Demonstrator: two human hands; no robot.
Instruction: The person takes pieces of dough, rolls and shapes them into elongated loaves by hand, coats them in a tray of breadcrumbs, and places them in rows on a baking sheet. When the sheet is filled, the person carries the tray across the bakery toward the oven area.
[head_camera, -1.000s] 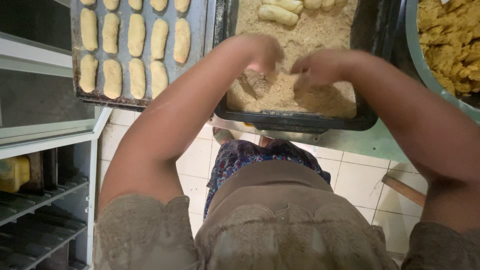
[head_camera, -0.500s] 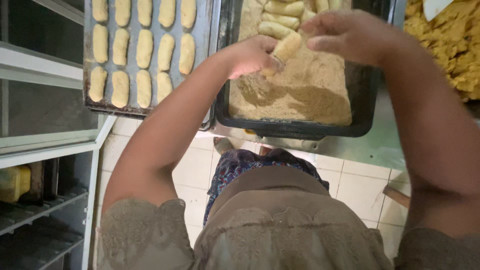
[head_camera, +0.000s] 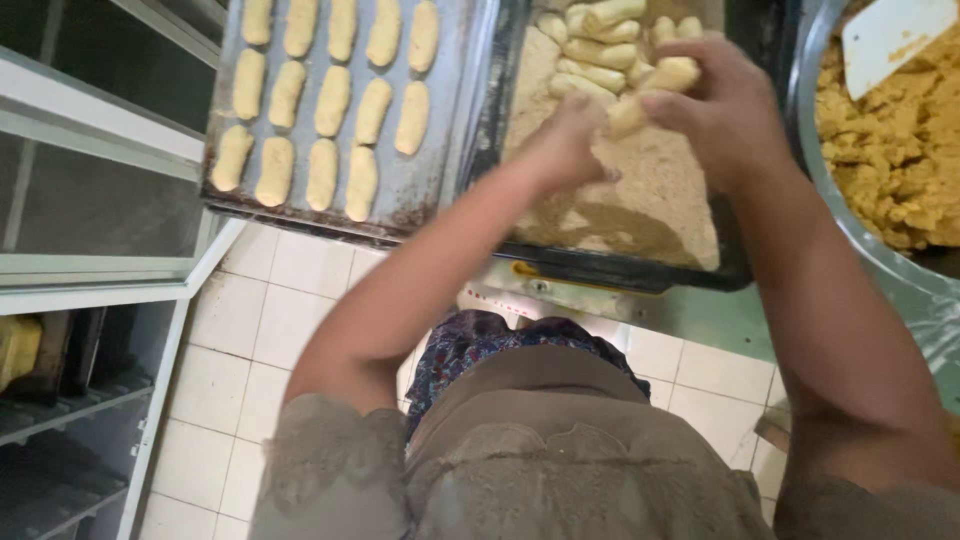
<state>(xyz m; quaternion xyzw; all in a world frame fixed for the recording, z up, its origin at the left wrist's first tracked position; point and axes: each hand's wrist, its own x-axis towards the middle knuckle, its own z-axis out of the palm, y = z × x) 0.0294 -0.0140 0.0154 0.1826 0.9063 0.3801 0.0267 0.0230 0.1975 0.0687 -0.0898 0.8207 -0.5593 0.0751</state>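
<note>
Seen from the head camera, looking straight down. Right hand (head_camera: 725, 105) closed around a crumb-coated dough roll (head_camera: 655, 85), held just above the dark crumb tray (head_camera: 610, 268) and close to the pile of finished rolls (head_camera: 590, 40) at the tray's far end. Left hand (head_camera: 560, 150) just beside it, fingers curled loosely over the breadcrumbs (head_camera: 640, 200); whether anything is pinched in it, cannot tell, the palm being turned away. To the left, touching the crumb tray's edge, a metal baking sheet (head_camera: 440, 195) lined with rows of pale, uncoated rolls (head_camera: 345, 100), roughly a dozen or more in view. At the far right, a big metal bowl (head_camera: 830, 190) holding plenty of yellow filling mix (head_camera: 895, 150) with a white scraper (head_camera: 895, 35) stuck in it. All resting on a bench (head_camera: 700, 315) with a greenish edge, white tiled floor (head_camera: 270, 330) below, a rack with shelves (head_camera: 60, 400) at the near left. Judging by the counts: a handful of rolls breaded and stacked, one in hand, many more pale ones waiting on the sheet, and much mix not yet shaped, so an early-to-middle stage.
</note>
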